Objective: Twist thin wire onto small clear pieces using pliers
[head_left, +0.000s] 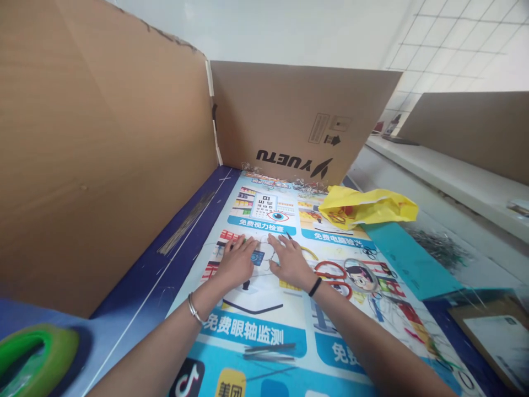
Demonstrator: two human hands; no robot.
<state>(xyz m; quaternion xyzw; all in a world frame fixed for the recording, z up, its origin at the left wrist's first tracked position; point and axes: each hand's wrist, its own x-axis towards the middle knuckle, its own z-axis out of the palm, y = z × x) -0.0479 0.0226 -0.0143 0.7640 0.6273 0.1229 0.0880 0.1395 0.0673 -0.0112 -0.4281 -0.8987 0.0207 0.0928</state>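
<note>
My left hand (237, 260) lies palm down on a printed poster (264, 286), its fingers stretched out. Beside it, my right hand (291, 262) rests flat in the same way, fingers apart and pointing away from me. A thin wire (270, 249) seems to curve in the gap between the two hands; its ends are hidden. At the right hand's fingertips shows a small dark pointed tip (289, 235). A yellow curved handle (309, 253) pokes out past that hand. Red-handled scissors (330, 270) lie just right of my right wrist.
Cardboard panels (297, 110) stand at the back and left. A yellow plastic bag (367, 207) lies at the poster's far right, near a heap of thin metal wires (438, 248). Short dark strips (270, 350) lie in front. Green tape (39, 358) sits at lower left.
</note>
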